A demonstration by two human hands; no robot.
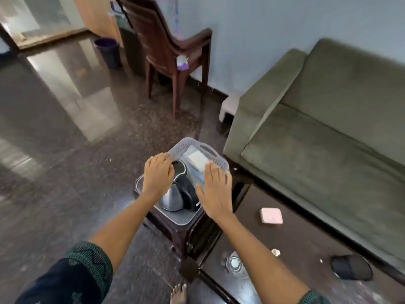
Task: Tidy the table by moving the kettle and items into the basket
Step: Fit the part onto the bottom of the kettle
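**Entry: kettle and basket on the small bench, both grips over them**

1. Kettle [173, 198]: steel body, black lid and black handle. We log it at the near end of the small dark bench [197, 235], standing on a pale grey surface. We cannot tell whether that surface is the basket's floor or a separate tray.
2. Basket [215, 153]: grey perforated plastic with a cut-out handle in its far wall. It is at the far end of the same bench, just behind the kettle. A white packet [198, 160] lies inside it.
3. Left grip [158, 173]: a bare hand, back upward, with its fingers bent down over the kettle's lid beside the basket's left corner. The fingertips are hidden, so we cannot tell whether they clasp anything.
4. Right grip [217, 191]: a bare hand, released, with its fingers straight and together. It lies flat at the basket's right side, just beside the kettle's handle.
5. Second bench [306, 238]: lower and dark, to the right of the first. On it we list a pink box [271, 215], a clear glass [235, 265] and a small crumpled scrap [275, 252].
6. Surroundings: a green sofa [328, 128] on the right and a brown chair [175, 51] against the wall. A purple bin [108, 51] stands beyond on the polished floor. A dark slipper [351, 267] lies near the sofa's front edge, and a bare foot [179, 295] shows at the bottom.
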